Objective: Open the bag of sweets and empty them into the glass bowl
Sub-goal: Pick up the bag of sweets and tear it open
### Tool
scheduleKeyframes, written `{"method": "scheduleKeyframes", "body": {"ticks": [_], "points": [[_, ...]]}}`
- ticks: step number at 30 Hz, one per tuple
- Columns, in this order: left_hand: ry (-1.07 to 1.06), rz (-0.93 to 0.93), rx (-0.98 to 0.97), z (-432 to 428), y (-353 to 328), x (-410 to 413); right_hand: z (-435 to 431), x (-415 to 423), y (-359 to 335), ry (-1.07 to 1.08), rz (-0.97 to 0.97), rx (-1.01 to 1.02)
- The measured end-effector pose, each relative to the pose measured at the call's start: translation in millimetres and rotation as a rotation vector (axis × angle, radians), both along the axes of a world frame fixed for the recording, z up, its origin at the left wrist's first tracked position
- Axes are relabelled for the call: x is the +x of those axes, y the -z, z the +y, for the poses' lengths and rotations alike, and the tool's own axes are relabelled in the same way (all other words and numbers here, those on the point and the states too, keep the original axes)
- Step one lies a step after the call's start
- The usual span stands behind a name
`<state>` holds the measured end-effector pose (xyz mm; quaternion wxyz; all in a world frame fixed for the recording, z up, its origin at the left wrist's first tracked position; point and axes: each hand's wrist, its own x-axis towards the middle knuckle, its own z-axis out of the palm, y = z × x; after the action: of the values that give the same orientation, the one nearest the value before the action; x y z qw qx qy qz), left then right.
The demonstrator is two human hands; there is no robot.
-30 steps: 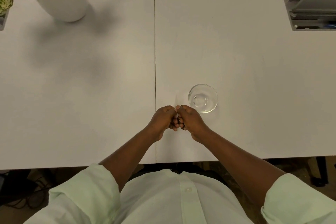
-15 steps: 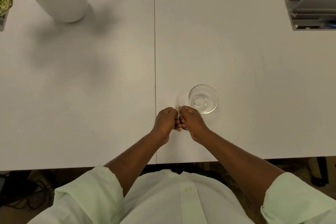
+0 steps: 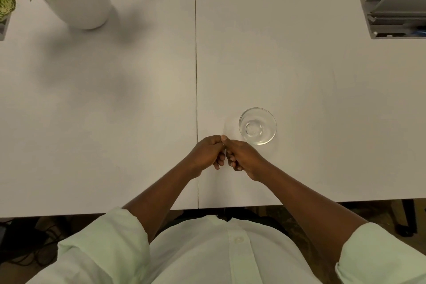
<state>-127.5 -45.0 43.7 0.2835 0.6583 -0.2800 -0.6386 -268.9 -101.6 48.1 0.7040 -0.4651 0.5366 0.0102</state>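
A small clear glass bowl [image 3: 265,120] stands empty on the white table [image 3: 322,99], just right of the table seam. My left hand [image 3: 206,152] and my right hand [image 3: 244,155] meet knuckle to knuckle close in front of the bowl, slightly to its left. Both are closed, with thumbs and forefingers pinched together at the top. Only a thin pale sliver of the bag of sweets [image 3: 224,151] shows between the fingers; the rest is hidden inside the hands.
A white pot with a speckled green plant [image 3: 80,0] stands at the far left. An open grey cable hatch [image 3: 396,7] is set into the table at the far right. The table's front edge runs just above my shirt.
Both hands stay pressed together at the same spot. The left hand has shifted slightly right toward the seam, and the fingers have curled a little differently around the hidden bag.
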Motion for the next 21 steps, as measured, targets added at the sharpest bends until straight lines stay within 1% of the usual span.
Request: {"method": "scheduleKeyframes", "body": {"ticks": [4,7,11,13,15,21], "points": [[-0.069,0.164,0.032,3.6,2.9,3.6,-6.5,-4.3,2.8,-0.024,-0.056,0.103],[-0.119,0.284,0.068,6.8,5.3,5.2,-8.2,-5.1,3.6,-0.024,-0.069,0.129],[-0.01,0.4,0.108,5.2,2.4,16.7,-9.2,-8.3,3.0,-0.064,-0.084,0.091],[0.033,0.421,0.116,2.9,-1.0,21.3,-9.3,-9.3,2.7,-0.077,-0.09,0.066],[0.023,0.42,0.104,-0.8,-4.2,21.3,-8.7,-7.8,1.9,-0.044,-0.096,0.051],[-0.209,0.346,0.073,-5.2,-2.5,0.1,-2.8,-0.4,1.6,0.178,-0.135,0.066]]}}
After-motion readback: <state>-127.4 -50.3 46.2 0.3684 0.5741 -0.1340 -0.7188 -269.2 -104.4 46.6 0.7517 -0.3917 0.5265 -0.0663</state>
